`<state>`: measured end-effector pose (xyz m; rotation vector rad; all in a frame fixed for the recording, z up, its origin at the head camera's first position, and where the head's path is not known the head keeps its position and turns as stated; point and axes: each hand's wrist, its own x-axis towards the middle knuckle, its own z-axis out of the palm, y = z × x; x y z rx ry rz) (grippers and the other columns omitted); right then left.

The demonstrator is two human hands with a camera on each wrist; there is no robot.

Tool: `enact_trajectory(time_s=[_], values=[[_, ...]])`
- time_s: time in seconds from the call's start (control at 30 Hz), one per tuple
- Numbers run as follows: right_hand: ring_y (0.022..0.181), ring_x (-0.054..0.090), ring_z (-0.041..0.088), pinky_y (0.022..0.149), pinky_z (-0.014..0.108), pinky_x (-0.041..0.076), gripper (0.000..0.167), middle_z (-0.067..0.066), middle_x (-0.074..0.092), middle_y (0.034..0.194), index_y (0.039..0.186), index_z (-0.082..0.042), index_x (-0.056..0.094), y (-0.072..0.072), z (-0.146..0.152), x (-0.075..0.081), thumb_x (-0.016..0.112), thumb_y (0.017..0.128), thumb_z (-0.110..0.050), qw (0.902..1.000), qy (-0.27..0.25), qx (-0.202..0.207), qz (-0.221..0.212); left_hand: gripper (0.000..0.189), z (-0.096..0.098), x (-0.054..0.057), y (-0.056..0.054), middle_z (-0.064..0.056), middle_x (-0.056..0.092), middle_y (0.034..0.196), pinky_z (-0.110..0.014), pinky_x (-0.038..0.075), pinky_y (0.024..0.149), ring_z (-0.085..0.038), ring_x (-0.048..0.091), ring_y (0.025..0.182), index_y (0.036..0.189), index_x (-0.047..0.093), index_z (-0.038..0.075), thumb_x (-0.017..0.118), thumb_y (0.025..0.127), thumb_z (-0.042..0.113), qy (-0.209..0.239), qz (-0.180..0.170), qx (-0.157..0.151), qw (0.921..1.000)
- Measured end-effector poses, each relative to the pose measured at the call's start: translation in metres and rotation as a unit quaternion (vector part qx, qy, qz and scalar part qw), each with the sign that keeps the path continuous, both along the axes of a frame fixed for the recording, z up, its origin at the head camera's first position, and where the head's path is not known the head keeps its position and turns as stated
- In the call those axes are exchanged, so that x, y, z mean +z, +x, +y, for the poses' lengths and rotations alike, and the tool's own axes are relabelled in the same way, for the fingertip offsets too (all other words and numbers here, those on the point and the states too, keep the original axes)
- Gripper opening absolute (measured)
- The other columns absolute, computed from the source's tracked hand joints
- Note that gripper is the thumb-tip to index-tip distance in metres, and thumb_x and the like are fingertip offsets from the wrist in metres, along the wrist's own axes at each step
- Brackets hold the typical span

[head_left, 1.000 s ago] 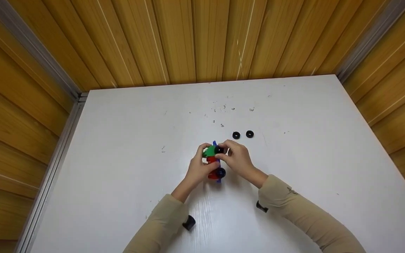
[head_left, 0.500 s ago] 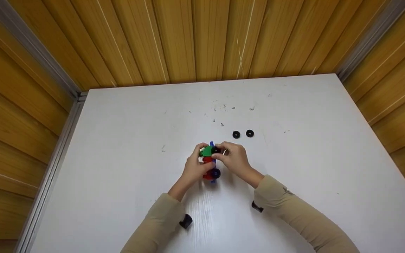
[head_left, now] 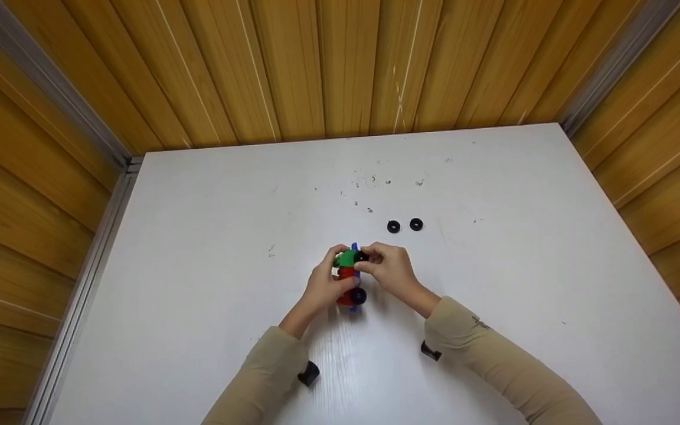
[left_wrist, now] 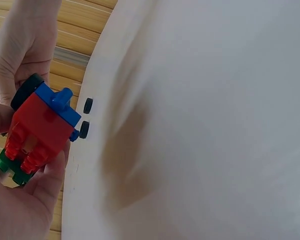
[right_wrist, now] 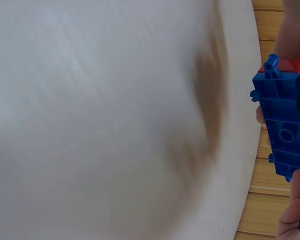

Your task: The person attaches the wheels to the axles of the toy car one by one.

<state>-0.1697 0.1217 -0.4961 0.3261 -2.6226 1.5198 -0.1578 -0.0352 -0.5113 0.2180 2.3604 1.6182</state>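
Above tbl (head_left: 210,236) | toy veh (head_left: 347,273): red/grn body (left_wrist: 42,125), blue base (right_wrist: 282,110) | L fingers (head_left: 349,283) clasp it | R fingers (head_left: 367,267) pinch blk whl (head_left: 361,257)

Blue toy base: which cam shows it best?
Right wrist: most of the underside of the blue toy base faces the camera. Left wrist shows mainly one end, with its knob; head, only small slivers.

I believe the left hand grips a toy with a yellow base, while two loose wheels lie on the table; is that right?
The toy has a blue base, not a yellow one, as the right wrist view shows; the rest stands.
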Motion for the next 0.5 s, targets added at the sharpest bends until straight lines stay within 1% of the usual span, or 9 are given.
enact_trajectory(time_s=[0.13, 0.37, 0.5], values=[[0.063, 0.056, 0.011, 0.056, 0.015, 0.046, 0.025, 0.011, 0.067, 0.076, 0.087, 0.001, 0.067, -0.0012, -0.0001, -0.0004, 0.074, 0.066, -0.010, 0.9998, -0.007, -0.001, -0.018, 0.053, -0.0009, -0.0005, -0.0001, -0.016, 0.053, 0.114, -0.031, 0.051, 0.064, -0.018, 0.059, 0.066, 0.123, 0.038, 0.022, 0.062, 0.076, 0.014, 0.010, 0.002, -0.006, 0.9999], [0.058, 0.052, 0.005, 0.052, 0.014, 0.045, 0.023, 0.014, 0.066, 0.075, 0.085, 0.003, 0.067, -0.0031, 0.0023, -0.0041, 0.074, 0.066, -0.008, 0.9976, -0.029, 0.012, -0.062, 0.054, -0.0009, -0.0031, 0.0006, -0.015, 0.052, 0.116, -0.032, 0.050, 0.067, -0.019, 0.059, 0.072, 0.123, 0.038, 0.022, 0.063, 0.076, 0.014, -0.004, -0.001, -0.010, 0.9999], [0.055, 0.052, 0.005, 0.050, 0.015, 0.045, 0.022, 0.015, 0.066, 0.074, 0.087, 0.004, 0.066, -0.0035, 0.0039, -0.0049, 0.072, 0.068, -0.007, 0.9958, -0.035, 0.022, -0.082, 0.054, -0.0006, -0.0022, 0.0010, -0.014, 0.052, 0.117, -0.033, 0.050, 0.069, -0.019, 0.059, 0.072, 0.123, 0.038, 0.021, 0.063, 0.076, 0.014, -0.011, 0.003, -0.016, 0.9998]])
